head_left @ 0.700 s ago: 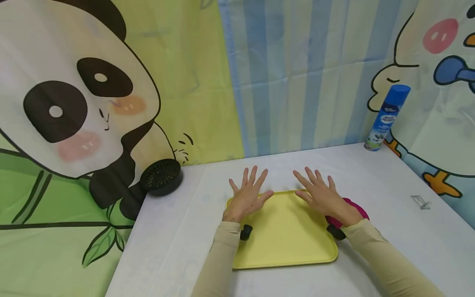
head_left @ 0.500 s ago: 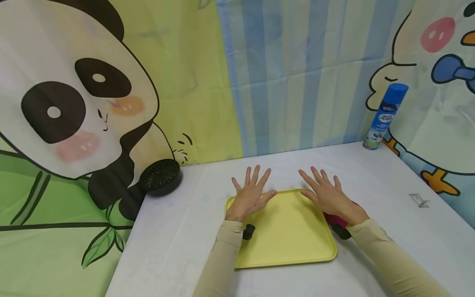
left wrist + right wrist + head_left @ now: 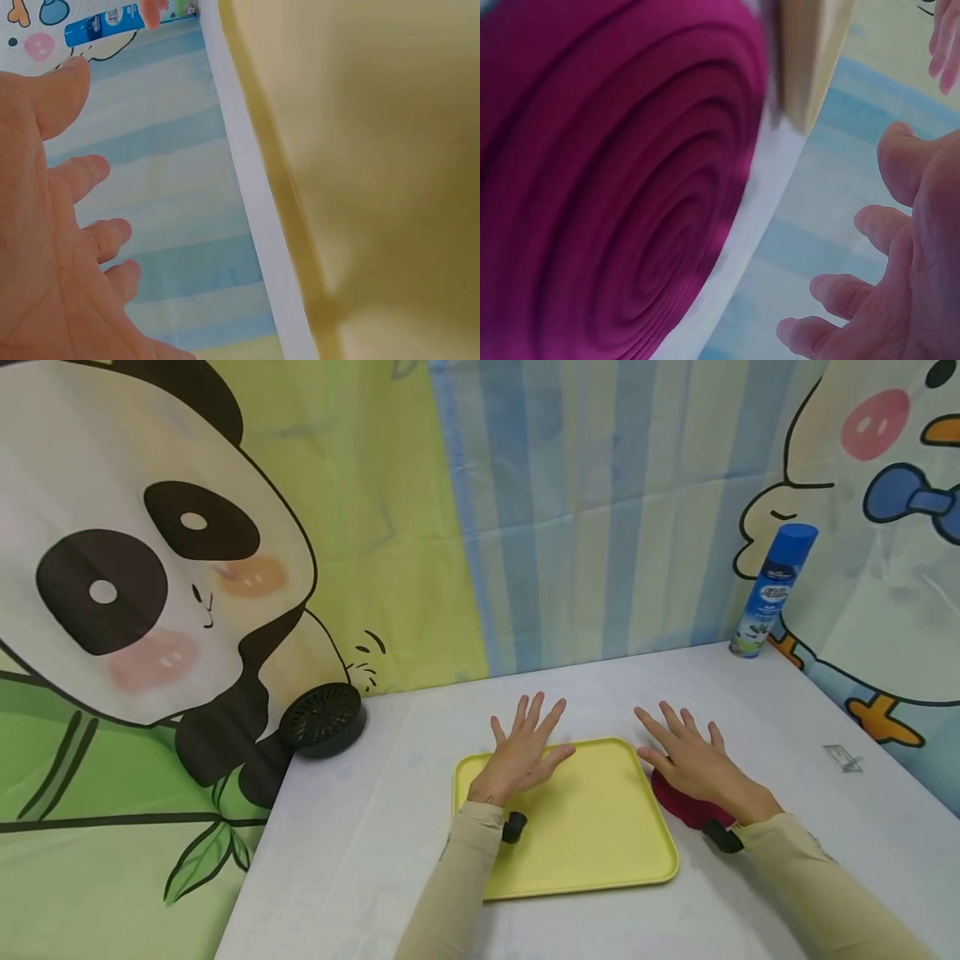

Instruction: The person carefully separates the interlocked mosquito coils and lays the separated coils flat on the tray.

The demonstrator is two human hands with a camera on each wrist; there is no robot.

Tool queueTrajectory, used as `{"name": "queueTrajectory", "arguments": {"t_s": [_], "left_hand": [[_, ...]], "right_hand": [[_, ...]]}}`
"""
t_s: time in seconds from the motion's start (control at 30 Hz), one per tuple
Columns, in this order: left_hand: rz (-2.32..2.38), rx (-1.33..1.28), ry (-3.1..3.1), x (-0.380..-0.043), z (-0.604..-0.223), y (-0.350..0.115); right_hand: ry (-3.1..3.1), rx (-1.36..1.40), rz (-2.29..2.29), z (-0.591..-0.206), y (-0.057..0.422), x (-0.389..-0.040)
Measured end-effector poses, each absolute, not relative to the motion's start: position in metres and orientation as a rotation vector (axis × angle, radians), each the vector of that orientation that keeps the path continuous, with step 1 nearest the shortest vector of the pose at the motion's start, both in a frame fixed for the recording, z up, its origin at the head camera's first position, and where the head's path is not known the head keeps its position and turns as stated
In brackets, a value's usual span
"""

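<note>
A yellow tray (image 3: 592, 835) lies flat on the white table (image 3: 360, 827). My left hand (image 3: 525, 750) hovers or rests with fingers spread at the tray's far left corner; in the left wrist view the palm (image 3: 45, 255) shows straight fingers above the tray (image 3: 375, 150). My right hand (image 3: 693, 760) is spread just right of the tray, above a magenta round disc (image 3: 675, 803) with concentric ridges (image 3: 615, 187). Neither hand holds anything. Whether either hand touches the surface below it is unclear.
A blue spray can (image 3: 772, 589) stands at the table's far right corner against the cartoon backdrop. A black round slotted object (image 3: 322, 720) sits at the far left edge. A small clear piece (image 3: 843, 758) lies to the right.
Both hands have slid to the right. The right hand left the tray's far right corner and is now over the magenta disc beside the tray.
</note>
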State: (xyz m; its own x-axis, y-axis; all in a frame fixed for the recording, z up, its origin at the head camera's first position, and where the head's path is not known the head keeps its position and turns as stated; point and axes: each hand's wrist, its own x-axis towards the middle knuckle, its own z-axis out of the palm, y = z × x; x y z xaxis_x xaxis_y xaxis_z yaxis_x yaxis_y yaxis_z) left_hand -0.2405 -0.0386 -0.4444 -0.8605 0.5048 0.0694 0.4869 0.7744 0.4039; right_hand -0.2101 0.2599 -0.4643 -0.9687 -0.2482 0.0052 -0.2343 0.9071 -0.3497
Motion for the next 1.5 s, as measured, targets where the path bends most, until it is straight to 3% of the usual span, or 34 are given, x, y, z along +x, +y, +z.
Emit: {"name": "queueTrajectory", "arguments": {"t_s": [1.5], "left_hand": [[0.200, 1.270, 2.861, -0.215, -0.451, 0.054]], "right_hand": [[3.053, -0.142, -0.405, -0.472, 0.330, -0.166]]}}
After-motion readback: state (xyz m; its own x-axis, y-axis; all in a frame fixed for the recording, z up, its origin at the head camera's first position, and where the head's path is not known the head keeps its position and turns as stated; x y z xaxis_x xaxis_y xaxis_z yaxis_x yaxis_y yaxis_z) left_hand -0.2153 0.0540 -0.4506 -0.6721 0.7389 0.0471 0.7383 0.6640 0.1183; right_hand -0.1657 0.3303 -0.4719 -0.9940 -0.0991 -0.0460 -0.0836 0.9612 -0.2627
